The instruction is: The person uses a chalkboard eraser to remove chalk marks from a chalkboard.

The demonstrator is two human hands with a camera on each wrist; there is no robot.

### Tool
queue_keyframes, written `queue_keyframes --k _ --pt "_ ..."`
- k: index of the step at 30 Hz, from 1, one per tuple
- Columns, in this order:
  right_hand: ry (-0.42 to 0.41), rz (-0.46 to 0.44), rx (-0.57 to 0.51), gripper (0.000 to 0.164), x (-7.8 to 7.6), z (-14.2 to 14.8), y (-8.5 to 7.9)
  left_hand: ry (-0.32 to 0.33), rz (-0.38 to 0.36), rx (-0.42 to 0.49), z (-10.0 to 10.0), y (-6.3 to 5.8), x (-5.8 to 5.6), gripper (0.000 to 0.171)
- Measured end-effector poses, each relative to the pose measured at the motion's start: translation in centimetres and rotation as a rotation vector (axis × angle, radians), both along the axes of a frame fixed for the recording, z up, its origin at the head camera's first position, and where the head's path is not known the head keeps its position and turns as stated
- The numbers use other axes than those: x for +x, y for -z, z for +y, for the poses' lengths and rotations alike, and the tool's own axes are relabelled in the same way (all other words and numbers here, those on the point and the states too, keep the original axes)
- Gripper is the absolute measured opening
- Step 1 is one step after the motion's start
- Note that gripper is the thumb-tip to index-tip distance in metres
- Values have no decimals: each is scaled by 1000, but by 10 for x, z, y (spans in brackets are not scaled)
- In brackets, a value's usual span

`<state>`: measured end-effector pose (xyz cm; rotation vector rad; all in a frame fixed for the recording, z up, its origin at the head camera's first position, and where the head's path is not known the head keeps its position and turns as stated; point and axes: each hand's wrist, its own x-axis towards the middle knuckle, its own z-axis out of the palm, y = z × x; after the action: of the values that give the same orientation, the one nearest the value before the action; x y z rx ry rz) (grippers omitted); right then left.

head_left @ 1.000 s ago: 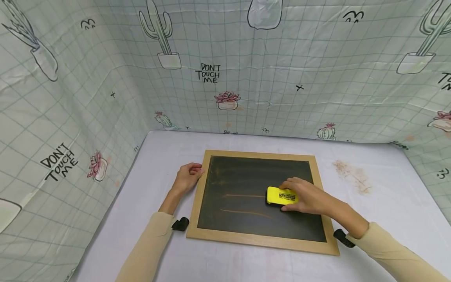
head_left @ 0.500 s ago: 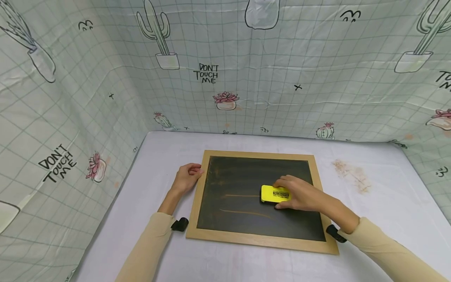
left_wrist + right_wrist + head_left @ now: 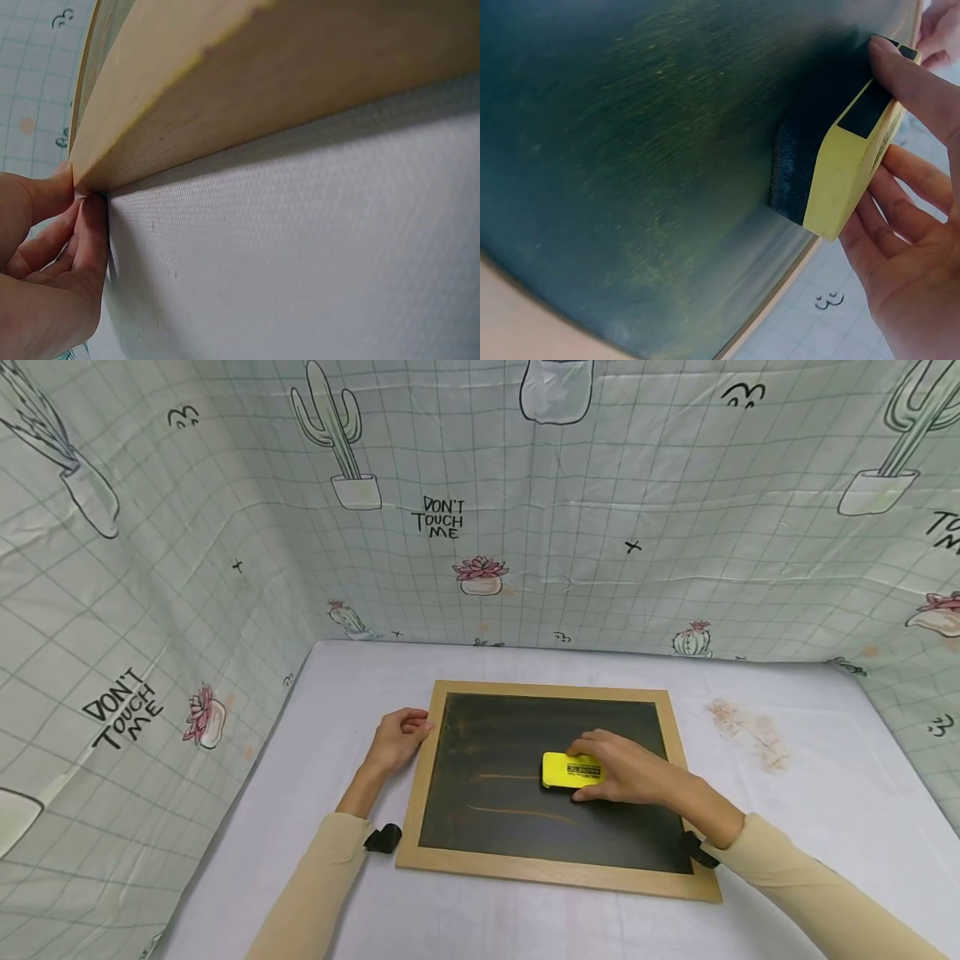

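Observation:
A chalkboard (image 3: 630, 852) with a light wooden frame lies flat on the table. Its left edge is pinched by my left hand (image 3: 393, 743); in the left wrist view the thumb is on the frame (image 3: 142, 112) and the curled fingers are beneath it at the tabletop. Across the board, my right hand (image 3: 630, 770) grips a yellow board eraser (image 3: 562, 770) by its long sides, thumb nearest me. The eraser's dark felt (image 3: 791, 172) lies against the board in the right wrist view. Two orange chalk lines (image 3: 521, 813) show on the board; the eraser meets the upper one's right end.
Faint chalk smears (image 3: 468, 739) mark the board's upper left. On the white-covered table (image 3: 810, 835), reddish-brown dust (image 3: 750, 735) is spread right of the board. A cloth printed with cacti (image 3: 555, 527) hangs behind and at both sides.
My right hand has slid the eraser leftward over the board, along the upper chalk line, whose visible part is now shorter. The left hand has stayed at the frame.

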<state>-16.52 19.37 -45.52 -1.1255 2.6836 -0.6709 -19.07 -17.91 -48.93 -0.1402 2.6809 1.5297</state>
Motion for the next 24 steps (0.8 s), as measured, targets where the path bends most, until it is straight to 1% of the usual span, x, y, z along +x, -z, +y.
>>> queue_keyframes --k 10,24 --pt "-29 -3 4 54 -4 -12 1 -12 -1 7 0 1 -1 27" --pt "-69 -3 7 56 -9 -38 3 -15 11 3 1 1 0 27"
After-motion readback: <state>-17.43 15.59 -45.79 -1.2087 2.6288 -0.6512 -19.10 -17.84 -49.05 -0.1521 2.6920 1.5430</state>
